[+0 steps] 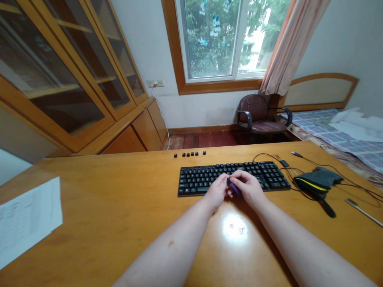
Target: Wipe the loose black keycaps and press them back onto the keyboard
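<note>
Just over the near edge of a black keyboard (196, 184), both my hands meet. My left hand (218, 192) is closed, with a small black keycap (228, 181) pinched at its fingertips. Against that keycap, my right hand (247, 185) has its fingers drawn together around a small purple piece (237, 189), perhaps cloth; most of it is hidden by the fingers. Several loose black keycaps (192, 154) lie in a row beyond the keyboard, by the table's far edge. Gaps show in the keyboard's top row.
On the right of the wooden table (119, 207) lie a dark grey cloth with a yellow stripe (317, 181), a black cable (317, 162) and a thin brush (363, 211). Printed paper (32, 219) rests at the left. Beyond the table stands a chair (254, 111).
</note>
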A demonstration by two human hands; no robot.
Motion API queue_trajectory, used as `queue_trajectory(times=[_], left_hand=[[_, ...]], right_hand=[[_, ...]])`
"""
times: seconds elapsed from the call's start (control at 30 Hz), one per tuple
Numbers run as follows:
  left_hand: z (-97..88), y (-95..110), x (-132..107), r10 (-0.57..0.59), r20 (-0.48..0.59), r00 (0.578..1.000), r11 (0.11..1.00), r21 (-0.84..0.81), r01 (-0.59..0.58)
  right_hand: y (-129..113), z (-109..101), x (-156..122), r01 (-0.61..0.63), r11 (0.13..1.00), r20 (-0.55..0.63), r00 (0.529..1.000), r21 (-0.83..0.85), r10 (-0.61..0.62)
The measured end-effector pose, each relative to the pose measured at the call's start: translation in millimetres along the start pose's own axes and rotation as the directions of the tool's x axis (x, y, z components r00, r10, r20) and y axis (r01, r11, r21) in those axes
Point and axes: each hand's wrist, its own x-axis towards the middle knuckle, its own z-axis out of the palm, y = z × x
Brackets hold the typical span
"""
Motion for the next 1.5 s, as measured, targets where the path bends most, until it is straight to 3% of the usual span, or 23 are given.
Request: queue_trajectory(times=[0.13, 0.33, 0.47, 0.6, 0.7, 0.83, 0.93, 1.0, 1.07, 1.17, 1.3, 1.5], left_hand=[[-0.2, 1, 1, -0.031, 0.009, 0.999, 1.0, -0.001, 0.031], [0.5, 4, 1, -0.007, 0.026, 1.0, 0.994, -0.107, 0.01], [-0.3, 6, 1, -0.002, 0.034, 0.999, 0.986, -0.168, 0.007], [-2.4, 1, 3, -0.008, 0.038, 0.999, 0.991, -0.13, 0.012], [-2.8, -4, 6, -0.014, 0.031, 0.999, 0.997, -0.08, 0.016], [-2.2, -6, 8, -0.027, 0.029, 0.999, 0.999, -0.04, 0.028], [-1.4, -5, 5, -0.169, 0.094, 0.981, 0.984, 0.079, 0.162], [-0.4, -5, 2, -0.275, 0.191, 0.942, 0.952, 0.193, 0.238], [0.9, -5, -1, -0.309, 0.26, 0.915, 0.936, 0.257, 0.243], [2.2, -4, -2, -0.306, 0.235, 0.922, 0.931, 0.276, 0.238], [0.6, -9, 1, -0.311, 0.199, 0.929, 0.924, 0.291, 0.247], [-0.2, -14, 4, -0.297, 0.165, 0.94, 0.926, 0.288, 0.243]], right_hand=[[-3, 3, -1, 0.029, 0.997, -0.012, 0.999, -0.065, -0.03], [2, -3, 3, 0.09, 0.992, -0.152, 0.983, -0.085, -0.102], [1, -4, 1, 0.137, 0.99, -0.12, 0.983, -0.017, -0.138], [0, -4, -3, 0.149, 0.962, -0.028, 0.987, -0.228, -0.16], [2, -7, -4, 0.178, 0.889, 0.027, 0.983, -0.421, -0.184], [1, -11, -5, 0.199, 0.837, -0.009, 0.971, -0.509, -0.237], [-10, -12, 1, 0.208, 0.809, -0.07, 0.954, -0.55, -0.293], [-19, -11, 12, 0.213, 0.758, -0.061, 0.947, -0.617, -0.315], [-25, -7, 30, 0.22, 0.649, 0.035, 0.958, -0.728, -0.286], [-23, -1, 60, 0.25, 0.475, 0.152, 0.96, -0.844, -0.236], [-6, 7, 85, 0.229, 0.416, 0.171, 0.97, -0.88, -0.172], [6, 12, 88, 0.22, 0.321, 0.199, 0.975, -0.921, -0.096]])
